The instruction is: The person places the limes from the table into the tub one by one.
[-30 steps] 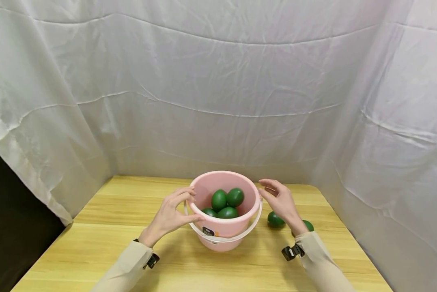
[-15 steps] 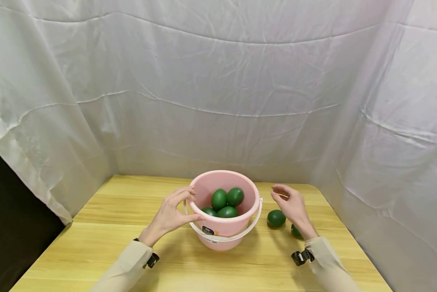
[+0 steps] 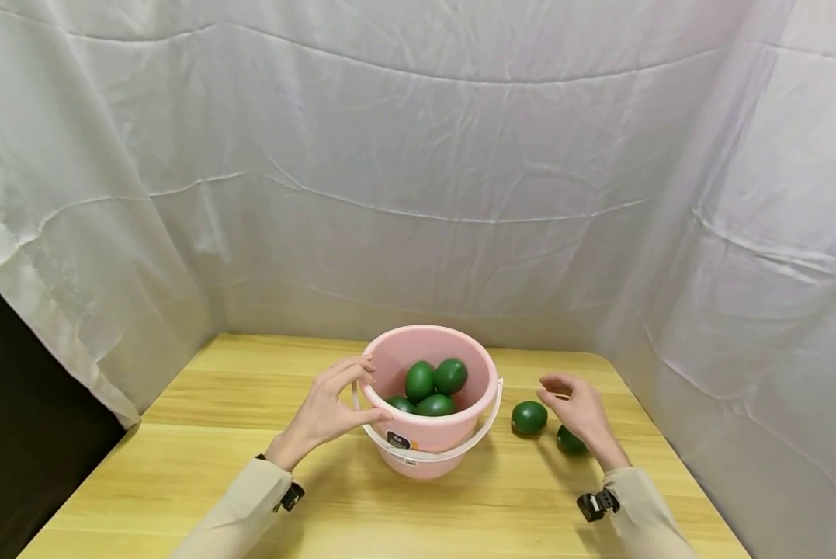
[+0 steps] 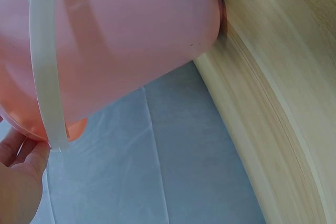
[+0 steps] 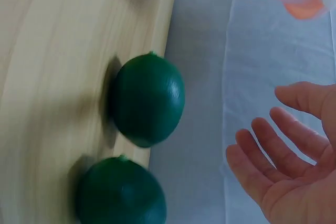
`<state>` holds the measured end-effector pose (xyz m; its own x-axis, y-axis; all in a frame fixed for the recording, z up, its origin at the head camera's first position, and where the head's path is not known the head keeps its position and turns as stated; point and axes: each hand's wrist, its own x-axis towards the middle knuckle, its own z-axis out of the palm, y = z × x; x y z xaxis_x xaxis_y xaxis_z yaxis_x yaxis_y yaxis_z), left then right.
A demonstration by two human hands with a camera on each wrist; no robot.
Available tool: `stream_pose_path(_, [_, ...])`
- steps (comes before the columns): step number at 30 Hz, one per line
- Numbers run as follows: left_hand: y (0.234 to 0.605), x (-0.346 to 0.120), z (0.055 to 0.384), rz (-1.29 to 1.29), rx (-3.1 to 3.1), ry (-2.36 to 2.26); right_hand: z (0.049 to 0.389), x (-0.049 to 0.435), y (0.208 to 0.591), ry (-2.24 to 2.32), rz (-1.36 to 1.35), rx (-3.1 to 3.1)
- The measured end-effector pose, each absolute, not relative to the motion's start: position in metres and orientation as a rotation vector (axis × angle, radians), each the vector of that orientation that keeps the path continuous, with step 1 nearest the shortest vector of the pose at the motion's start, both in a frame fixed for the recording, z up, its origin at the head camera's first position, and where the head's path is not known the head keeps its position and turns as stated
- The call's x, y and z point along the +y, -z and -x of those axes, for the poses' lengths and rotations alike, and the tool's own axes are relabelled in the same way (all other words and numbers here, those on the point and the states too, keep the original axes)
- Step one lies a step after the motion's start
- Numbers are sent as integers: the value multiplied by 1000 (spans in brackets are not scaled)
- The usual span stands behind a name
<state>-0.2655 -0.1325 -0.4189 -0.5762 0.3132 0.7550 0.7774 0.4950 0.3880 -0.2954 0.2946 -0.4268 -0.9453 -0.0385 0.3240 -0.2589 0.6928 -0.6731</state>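
Note:
A pink bucket [image 3: 431, 435] with a white handle stands upright on the wooden table, several green limes [image 3: 436, 404] lying inside it. At its left side my left hand [image 3: 327, 407] holds the rim, fingers and thumb spread along it. The left wrist view shows the fingertips [image 4: 37, 156] touching the rim beside the handle's joint. To the right of the bucket, two more limes rest on the table: one nearer lime [image 3: 529, 418] and one lime [image 3: 571, 441] partly covered by my right wrist. Above them hovers my right hand [image 3: 578, 407], with loosely bent fingers and nothing in it.
The wooden table [image 3: 250, 435] reaches back to a pale hanging cloth [image 3: 418, 194], which also encloses the left and right sides. A dark area [image 3: 33, 435] lies beyond the table's left edge.
My right hand has moved away from the bucket's right rim, rightward and toward me, over the loose limes. My left hand and the bucket have hardly moved.

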Motion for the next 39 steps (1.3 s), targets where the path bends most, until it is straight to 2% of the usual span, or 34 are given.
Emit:
stream_pose_path(19, [417,-131,264,871,-2131,983,287,353,436,-866,-133,-2872])
stream_pose_path(39, [419,-131,265,898,-2106,985,295,350,453,-746,43,-3085])
